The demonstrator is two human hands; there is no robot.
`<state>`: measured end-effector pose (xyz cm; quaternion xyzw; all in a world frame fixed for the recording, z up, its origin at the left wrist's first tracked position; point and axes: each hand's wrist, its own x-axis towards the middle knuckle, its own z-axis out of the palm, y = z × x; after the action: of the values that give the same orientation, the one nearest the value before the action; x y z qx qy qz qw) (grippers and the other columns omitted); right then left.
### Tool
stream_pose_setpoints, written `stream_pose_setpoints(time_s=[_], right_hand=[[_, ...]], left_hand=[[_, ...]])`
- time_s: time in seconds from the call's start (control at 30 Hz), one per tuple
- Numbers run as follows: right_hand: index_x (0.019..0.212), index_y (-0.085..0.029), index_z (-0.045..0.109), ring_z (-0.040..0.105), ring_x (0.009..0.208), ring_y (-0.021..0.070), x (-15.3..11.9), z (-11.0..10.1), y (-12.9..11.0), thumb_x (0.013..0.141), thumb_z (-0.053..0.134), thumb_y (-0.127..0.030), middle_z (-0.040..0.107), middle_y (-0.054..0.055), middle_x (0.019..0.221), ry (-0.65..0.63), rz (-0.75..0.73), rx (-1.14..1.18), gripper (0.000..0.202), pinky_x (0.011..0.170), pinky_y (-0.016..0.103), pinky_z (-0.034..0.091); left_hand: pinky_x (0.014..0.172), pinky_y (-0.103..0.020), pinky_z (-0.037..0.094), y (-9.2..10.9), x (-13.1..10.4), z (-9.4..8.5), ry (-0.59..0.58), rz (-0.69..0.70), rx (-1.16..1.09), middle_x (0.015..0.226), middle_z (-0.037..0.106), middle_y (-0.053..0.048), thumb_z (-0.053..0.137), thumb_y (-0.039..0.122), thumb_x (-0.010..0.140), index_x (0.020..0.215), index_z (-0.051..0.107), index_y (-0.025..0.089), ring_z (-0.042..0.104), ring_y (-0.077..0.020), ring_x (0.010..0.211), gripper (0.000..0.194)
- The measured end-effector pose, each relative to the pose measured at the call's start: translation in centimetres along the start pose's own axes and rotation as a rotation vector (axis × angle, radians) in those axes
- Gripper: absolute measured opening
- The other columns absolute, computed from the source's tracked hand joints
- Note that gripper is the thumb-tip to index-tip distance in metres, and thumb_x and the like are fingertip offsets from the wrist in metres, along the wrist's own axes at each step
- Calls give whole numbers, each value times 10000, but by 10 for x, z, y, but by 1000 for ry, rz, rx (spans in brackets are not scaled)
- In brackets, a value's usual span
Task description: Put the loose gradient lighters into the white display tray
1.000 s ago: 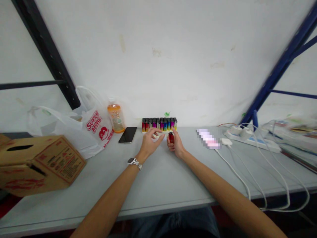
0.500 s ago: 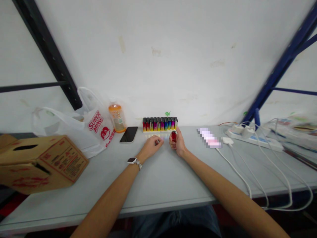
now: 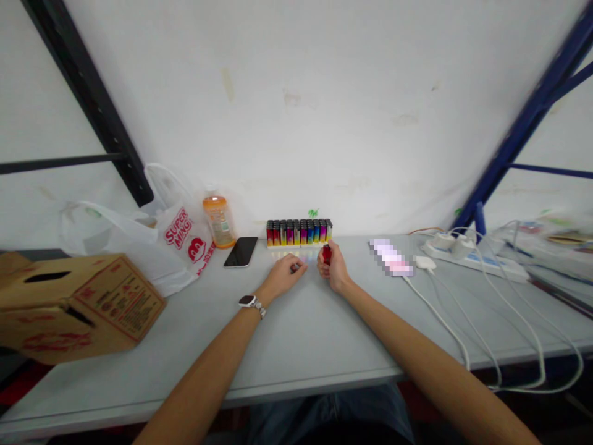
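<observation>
A red lighter (image 3: 327, 254) stands upright in my right hand (image 3: 336, 270), whose fingers are wrapped around it. The thumb lies over the lighter's top end; no flame shows. My left hand (image 3: 283, 274) rests on the table just to the left, fingers curled in. A small dark patch shows between its thumb and fingers, but I cannot make out whether it is a thing or a shadow. Behind both hands, a row of lighters (image 3: 300, 233) in several colours stands upright in a pale tray (image 3: 287, 246) by the wall.
On the left are a black phone (image 3: 241, 252), an orange drink bottle (image 3: 219, 221), a white plastic bag (image 3: 139, 238) and a cardboard box (image 3: 88, 309). A blurred-out phone (image 3: 391, 258), a white charger (image 3: 425, 264) and a power strip (image 3: 495, 266) with cables lie right on the grey table (image 3: 306, 352).
My right thumb has bent from pointing up beside the lighter to lying over its top. The left hand has barely shifted, its thumb slightly bent.
</observation>
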<state>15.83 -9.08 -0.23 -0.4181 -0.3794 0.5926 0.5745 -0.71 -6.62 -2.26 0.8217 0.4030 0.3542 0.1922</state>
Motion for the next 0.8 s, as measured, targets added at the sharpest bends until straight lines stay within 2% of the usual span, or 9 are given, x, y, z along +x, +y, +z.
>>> stream_pose_setpoints(time_s=[0.17, 0.27, 0.33, 0.43, 0.53, 0.6, 0.67, 0.8], right_hand=[[587, -229, 355, 200, 320, 74, 2, 1, 2, 879, 329, -504, 265, -75, 379, 53, -43, -16, 402, 356, 208, 112], [649, -231, 383, 206, 318, 74, 2, 1, 2, 876, 338, -599, 282, -87, 382, -37, -32, 31, 434, 344, 202, 141], [731, -237, 416, 249, 322, 77, 3, 0, 2, 834, 403, -698, 356, -94, 409, -92, -60, 32, 473, 337, 203, 205], [850, -256, 421, 376, 360, 89, 8, -5, 1, 738, 593, -710, 498, -98, 520, -81, -184, -55, 498, 379, 223, 359], [859, -242, 485, 534, 528, 115, 16, -16, -1, 732, 656, -647, 590, -52, 657, -42, -361, -222, 458, 526, 258, 477], [832, -213, 577, 583, 685, 138, 24, -25, -4, 753, 665, -592, 640, 3, 769, 12, -495, -389, 397, 611, 263, 483], [831, -195, 652, 581, 751, 153, 32, -33, -8, 758, 686, -519, 673, 36, 857, 76, -597, -553, 334, 630, 262, 462], [986, -195, 684, 550, 628, 132, 52, -44, -15, 782, 661, -414, 701, 30, 874, 42, -661, -683, 300, 582, 265, 431]], left_hand=[[701, -299, 452, -1, 0, 1, 4, 3, -13, 761, 607, -33, 561, 350, 867, 735, 663, 173, 565, -162, 707, 243], [701, -300, 452, -1, 0, 1, -2, 4, -6, 766, 604, -33, 560, 354, 867, 732, 658, 174, 561, -160, 705, 245], [707, -301, 455, -1, -1, 1, -1, 6, -9, 771, 605, -32, 563, 361, 867, 737, 660, 177, 560, -160, 709, 246], [714, -304, 459, -2, -1, 1, 9, 2, -12, 768, 603, -29, 571, 370, 862, 735, 664, 176, 561, -160, 706, 249], [712, -302, 462, -2, -1, 1, -3, 3, -7, 763, 599, -28, 565, 364, 866, 728, 663, 178, 567, -161, 707, 251], [724, -302, 465, -2, -1, 0, -20, 8, 2, 776, 603, -31, 556, 354, 874, 732, 662, 180, 575, -164, 723, 248], [743, -305, 468, -3, -1, 0, -29, 12, 7, 792, 609, -36, 551, 343, 881, 740, 663, 180, 582, -166, 739, 242], [750, -301, 472, -6, -2, 1, -34, 23, 0, 797, 608, -36, 546, 347, 891, 750, 664, 179, 584, -163, 747, 249]])
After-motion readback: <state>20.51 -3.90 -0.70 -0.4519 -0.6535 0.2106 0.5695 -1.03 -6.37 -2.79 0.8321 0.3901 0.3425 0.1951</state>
